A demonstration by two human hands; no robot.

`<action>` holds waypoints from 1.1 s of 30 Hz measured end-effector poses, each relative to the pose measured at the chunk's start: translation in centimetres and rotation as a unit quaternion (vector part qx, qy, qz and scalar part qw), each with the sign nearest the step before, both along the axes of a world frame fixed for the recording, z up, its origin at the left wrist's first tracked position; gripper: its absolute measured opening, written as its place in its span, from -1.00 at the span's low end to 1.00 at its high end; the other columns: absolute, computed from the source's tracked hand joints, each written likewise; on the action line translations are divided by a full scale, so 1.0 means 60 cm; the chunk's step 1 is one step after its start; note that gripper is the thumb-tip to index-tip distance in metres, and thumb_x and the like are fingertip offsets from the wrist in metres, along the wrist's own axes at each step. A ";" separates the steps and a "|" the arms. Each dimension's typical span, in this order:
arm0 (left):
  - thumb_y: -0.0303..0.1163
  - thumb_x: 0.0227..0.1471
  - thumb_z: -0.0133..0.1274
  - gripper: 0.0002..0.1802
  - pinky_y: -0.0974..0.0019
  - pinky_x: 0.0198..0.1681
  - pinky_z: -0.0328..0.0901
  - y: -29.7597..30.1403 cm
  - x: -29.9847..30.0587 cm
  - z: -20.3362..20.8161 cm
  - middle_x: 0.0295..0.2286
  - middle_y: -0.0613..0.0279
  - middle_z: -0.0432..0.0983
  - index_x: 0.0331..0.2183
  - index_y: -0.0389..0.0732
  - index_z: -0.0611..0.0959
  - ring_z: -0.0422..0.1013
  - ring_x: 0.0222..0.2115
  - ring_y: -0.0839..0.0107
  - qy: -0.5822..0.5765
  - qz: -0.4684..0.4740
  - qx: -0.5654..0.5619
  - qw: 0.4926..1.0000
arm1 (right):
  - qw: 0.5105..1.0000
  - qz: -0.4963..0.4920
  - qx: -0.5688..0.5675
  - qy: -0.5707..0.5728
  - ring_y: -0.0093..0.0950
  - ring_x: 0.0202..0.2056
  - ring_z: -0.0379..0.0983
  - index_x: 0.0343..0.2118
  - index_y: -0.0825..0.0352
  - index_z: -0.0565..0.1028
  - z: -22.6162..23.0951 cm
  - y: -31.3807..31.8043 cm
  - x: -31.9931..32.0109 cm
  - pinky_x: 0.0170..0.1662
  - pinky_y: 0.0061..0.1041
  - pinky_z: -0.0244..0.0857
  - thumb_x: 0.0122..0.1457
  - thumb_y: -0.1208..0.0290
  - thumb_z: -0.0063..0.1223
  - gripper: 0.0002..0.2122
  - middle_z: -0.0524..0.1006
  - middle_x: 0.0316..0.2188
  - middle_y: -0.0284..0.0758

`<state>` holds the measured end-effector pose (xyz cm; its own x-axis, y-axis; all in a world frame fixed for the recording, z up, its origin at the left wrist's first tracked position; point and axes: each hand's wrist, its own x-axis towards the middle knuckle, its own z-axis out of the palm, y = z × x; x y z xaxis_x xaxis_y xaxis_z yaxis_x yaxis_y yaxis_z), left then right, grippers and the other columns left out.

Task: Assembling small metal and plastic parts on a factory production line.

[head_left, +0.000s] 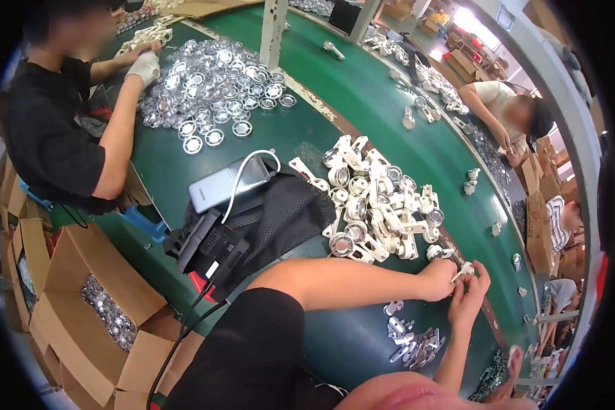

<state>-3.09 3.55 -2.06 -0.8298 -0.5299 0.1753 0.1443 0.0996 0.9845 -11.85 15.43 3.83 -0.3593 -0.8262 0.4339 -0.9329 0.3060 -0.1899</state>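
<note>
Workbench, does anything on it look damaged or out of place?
The edge strip has chipped paint; a power bank, white cable and black mesh fabric seem odd, unlike the white parts beside them.

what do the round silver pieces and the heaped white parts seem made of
Round silver pieces: bright, mirror-like glints suggest polished metal, though chromed plastic is possible.
Heaped white parts: probably moulded plastic, given the smooth, even off-white, softly glossy surface.

Bright indoor light is seen; a far opening [473,24] is washed out by glare; edges are bent, corners blackened.
</note>
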 end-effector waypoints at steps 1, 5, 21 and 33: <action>-0.49 0.03 0.20 -0.90 0.07 -0.33 0.47 0.003 -0.002 -0.005 -0.55 -0.05 0.64 -0.45 -0.34 0.66 0.62 -0.47 0.08 0.005 0.007 -0.018 1.000 | 1.000 -0.014 0.008 -0.006 -0.03 0.29 0.25 -0.37 0.41 0.45 -0.001 0.002 0.001 0.32 -0.13 0.13 0.08 0.72 0.08 -0.90 0.39 0.22 -0.06; -0.50 0.04 0.17 -0.89 0.03 -0.32 0.46 0.008 0.003 -0.012 -0.54 -0.10 0.62 -0.46 -0.34 0.65 0.61 -0.44 0.01 0.001 0.023 -0.051 0.998 | 1.000 -0.018 0.006 -0.011 -0.01 0.31 0.22 -0.36 0.41 0.43 -0.003 0.000 0.021 0.34 -0.11 0.10 0.09 0.74 0.05 -0.89 0.37 0.24 -0.03; -0.58 0.17 0.09 -0.71 0.37 -0.18 0.55 -0.041 0.009 0.029 -0.31 0.04 0.73 -0.09 -0.51 0.67 0.68 -0.26 0.38 -0.052 -0.087 -0.034 0.994 | 0.999 -0.029 -0.014 0.044 -0.08 0.09 0.42 -0.21 0.49 0.51 0.012 -0.024 -0.006 0.13 -0.26 0.33 0.16 0.63 0.13 -0.85 0.49 0.04 -0.04; -0.60 0.25 0.07 -0.74 0.43 -0.20 0.53 -0.004 0.036 0.036 -0.28 0.07 0.72 -0.05 -0.47 0.66 0.67 -0.30 0.41 -0.084 -0.082 0.054 0.992 | 0.997 0.053 -0.064 0.002 0.10 0.10 0.34 -0.21 0.60 0.46 0.011 0.012 0.016 0.23 -0.18 0.26 -0.02 0.64 0.16 -0.73 0.42 -0.02 0.12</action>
<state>-0.93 3.32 0.10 -0.9194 -0.3927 -0.0224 -0.0166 -0.0183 0.9997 -10.89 16.17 4.48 -0.2705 -0.7972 0.5398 -0.9597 0.1785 -0.2173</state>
